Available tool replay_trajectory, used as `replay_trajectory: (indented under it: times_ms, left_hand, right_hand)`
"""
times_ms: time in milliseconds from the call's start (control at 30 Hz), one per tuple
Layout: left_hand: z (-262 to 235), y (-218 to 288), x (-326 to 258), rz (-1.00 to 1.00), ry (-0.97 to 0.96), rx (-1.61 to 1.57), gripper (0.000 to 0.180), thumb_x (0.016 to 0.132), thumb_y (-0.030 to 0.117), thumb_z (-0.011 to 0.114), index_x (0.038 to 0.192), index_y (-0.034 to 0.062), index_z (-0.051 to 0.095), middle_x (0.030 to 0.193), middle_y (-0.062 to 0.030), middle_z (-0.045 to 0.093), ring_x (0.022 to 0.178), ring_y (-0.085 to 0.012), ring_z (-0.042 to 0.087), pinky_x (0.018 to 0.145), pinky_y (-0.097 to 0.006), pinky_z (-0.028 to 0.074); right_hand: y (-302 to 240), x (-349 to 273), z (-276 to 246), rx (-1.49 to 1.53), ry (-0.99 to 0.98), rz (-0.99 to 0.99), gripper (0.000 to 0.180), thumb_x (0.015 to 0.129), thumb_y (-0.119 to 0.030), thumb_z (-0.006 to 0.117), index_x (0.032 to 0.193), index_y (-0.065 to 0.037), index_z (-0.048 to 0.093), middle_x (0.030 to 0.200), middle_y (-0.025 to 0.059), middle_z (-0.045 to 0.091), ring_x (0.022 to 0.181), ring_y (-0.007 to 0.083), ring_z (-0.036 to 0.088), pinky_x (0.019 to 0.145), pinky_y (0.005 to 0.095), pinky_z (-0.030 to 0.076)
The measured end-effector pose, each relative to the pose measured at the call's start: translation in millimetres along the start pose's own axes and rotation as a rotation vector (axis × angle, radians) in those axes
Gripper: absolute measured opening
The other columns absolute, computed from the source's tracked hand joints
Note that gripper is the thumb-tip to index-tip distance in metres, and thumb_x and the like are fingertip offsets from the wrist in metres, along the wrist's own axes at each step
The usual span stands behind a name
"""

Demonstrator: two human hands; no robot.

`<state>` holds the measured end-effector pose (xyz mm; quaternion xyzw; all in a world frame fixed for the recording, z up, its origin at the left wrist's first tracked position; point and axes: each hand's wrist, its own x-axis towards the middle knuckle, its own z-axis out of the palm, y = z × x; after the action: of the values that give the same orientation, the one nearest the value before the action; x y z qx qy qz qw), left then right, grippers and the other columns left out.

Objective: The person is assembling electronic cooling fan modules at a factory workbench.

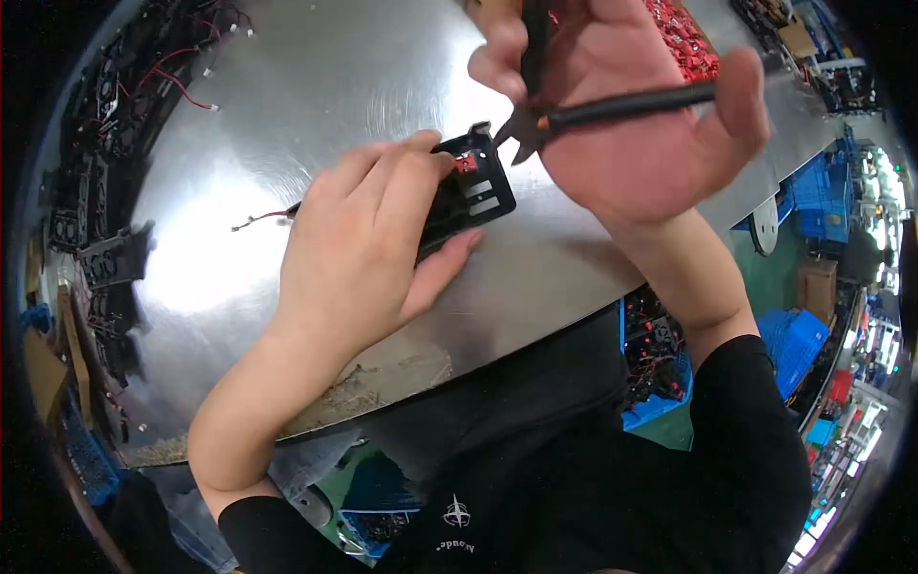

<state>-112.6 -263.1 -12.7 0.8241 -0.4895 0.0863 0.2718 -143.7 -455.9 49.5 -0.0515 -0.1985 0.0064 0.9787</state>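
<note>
My left hand [359, 225] is wrapped round a black plastic housing [491, 196] and presses it near the metal tabletop. Inside the housing's right end sit a small red part [466, 164] and pale metal strips; the rest lies under my fingers. A thin red wire [265, 218] with a small end piece sticks out on the left. My right hand [631, 124], palm turned up, grips black-handled pliers [622, 107] with their handles spread apart. The dark jaws point down-left, close to the housing's upper right corner; whether they touch it I cannot tell.
Black housings with red wires [110, 191] are piled along the table's left edge. Many small red parts [681, 43] lie at the far right. The metal table [354, 86] curves toward me. Blue bins [658, 402] stand below its front edge and to the right.
</note>
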Motion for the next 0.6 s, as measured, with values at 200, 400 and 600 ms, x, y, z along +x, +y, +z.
replay_trajectory:
  times_ms: [200, 400, 600]
  left_hand:
    - [-0.5, 5.1, 1.6, 0.0, 0.001, -0.092, 0.059, 0.08, 0.028, 0.086, 0.126, -0.0008, 0.062, 0.116, -0.0124, 0.072, 0.111, -0.0336, 0.069, 0.092, -0.045, 0.054]
    - [-0.3, 2.8, 2.8, -0.011, -0.01, -0.11, 0.064, 0.08, 0.027, 0.086, 0.13, -0.0025, 0.059, 0.106, -0.0141, 0.071, 0.107, -0.0351, 0.068, 0.089, -0.046, 0.055]
    - [0.0, 2.8, 3.8, 0.037, 0.029, -0.11, 0.058, 0.079, 0.025, 0.087, 0.122, -0.0007, 0.058, 0.101, -0.0156, 0.069, 0.103, -0.0363, 0.068, 0.088, -0.047, 0.055]
  right_hand:
    - [14.6, -3.6, 7.9, -1.246, 0.286, 0.022, 0.115, 0.087, -0.083, 0.064, 0.158, 0.0, 0.029, 0.124, 0.0166, 0.055, 0.099, 0.0207, 0.057, 0.084, 0.0324, 0.047]
    - [24.0, -3.6, -1.3, -1.311, 0.283, -0.064, 0.113, 0.088, -0.082, 0.066, 0.155, 0.001, 0.029, 0.117, 0.0158, 0.055, 0.093, 0.0183, 0.055, 0.08, 0.0309, 0.046]
    - [26.5, -7.1, -15.6, -1.374, 0.285, -0.156, 0.11, 0.089, -0.081, 0.067, 0.151, 0.001, 0.029, 0.11, 0.015, 0.056, 0.086, 0.016, 0.054, 0.077, 0.0293, 0.045]
